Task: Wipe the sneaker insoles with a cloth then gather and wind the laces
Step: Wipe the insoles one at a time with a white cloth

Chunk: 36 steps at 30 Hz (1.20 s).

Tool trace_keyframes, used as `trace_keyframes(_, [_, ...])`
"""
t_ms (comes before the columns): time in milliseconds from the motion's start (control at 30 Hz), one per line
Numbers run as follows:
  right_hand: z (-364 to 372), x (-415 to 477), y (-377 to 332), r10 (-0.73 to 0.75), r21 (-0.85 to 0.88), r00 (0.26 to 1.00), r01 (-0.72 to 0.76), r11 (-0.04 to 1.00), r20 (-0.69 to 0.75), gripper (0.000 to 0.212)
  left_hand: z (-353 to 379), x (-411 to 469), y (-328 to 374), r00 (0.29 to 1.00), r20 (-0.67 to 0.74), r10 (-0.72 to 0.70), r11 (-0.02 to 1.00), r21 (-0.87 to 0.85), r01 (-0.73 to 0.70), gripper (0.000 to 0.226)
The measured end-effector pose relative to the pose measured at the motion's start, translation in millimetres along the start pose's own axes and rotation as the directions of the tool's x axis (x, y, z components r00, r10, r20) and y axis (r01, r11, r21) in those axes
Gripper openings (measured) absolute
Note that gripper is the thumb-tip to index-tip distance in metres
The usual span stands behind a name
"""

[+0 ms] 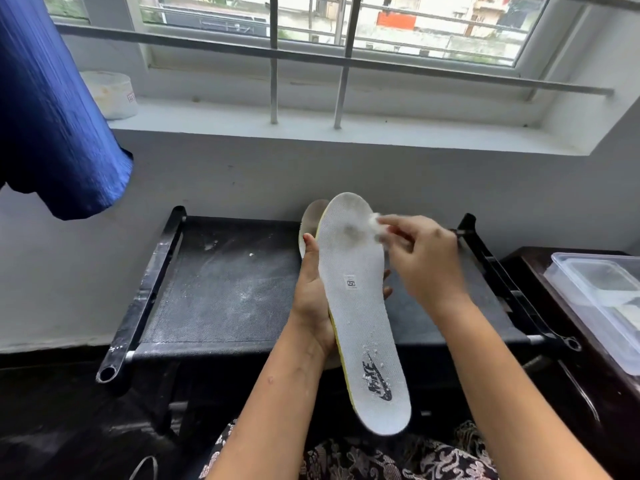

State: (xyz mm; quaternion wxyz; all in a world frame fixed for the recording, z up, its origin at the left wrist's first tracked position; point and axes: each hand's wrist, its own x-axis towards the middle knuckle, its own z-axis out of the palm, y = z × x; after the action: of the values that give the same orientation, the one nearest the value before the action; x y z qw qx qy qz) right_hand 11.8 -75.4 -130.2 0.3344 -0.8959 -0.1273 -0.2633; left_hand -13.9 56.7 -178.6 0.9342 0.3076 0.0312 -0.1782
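While the left grip (311, 296) curls round the front insole (360, 306), thumb on its left rim and fingertips showing past the right rim, the job is at the wiping stage. That insole is held up above the rack (225, 289), toe end far and heel end near, with a second insole (313, 216) tucked behind it in the same grip. The right grip (426, 261) pinches a small white cloth (377, 223) in its fingertips and has it at the toe end, just beside a grey stain (353, 233). Since the stain shows and white specks lie near the heel logo, I judge this insole only partly wiped. Whether the second one is clean cannot be told. No laces or sneakers are in view, so gathering and winding seems all left to do. Nothing blocks the hands. A blue curtain (52, 116) hangs far left, a white tub (110, 95) sits on the sill (311, 128), and a clear box (602, 299) rests on a dark cabinet (540, 268) at right.
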Motion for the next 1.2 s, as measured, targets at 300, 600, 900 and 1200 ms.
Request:
trace_keyframes(300, [6,-23,-8,-0.078,-0.052,0.978,0.089,0.995,0.192,0.023,1,-1,-4,0.992,0.122,-0.026,0.999,-0.033,0.030,0.095])
trace_keyframes(600, [-7,-47,-23,-0.127,0.109,0.915,0.092,0.990,0.384,0.029,-4,5,-5,0.992,0.109,-0.070,0.995,-0.058,0.077,0.093])
trace_keyframes(900, [-4,-26,-15,0.213,0.073,0.929,-0.245,0.967,0.302,0.023,-6,2,-5,0.996,0.089,0.030,0.994,-0.106,-0.021,0.046])
trace_keyframes(1200, [-12,-21,6,0.443,0.349,0.888,-0.456,0.819,0.121,0.003,12,-3,-18,0.986,0.145,-0.084,0.993,-0.065,0.095,0.051])
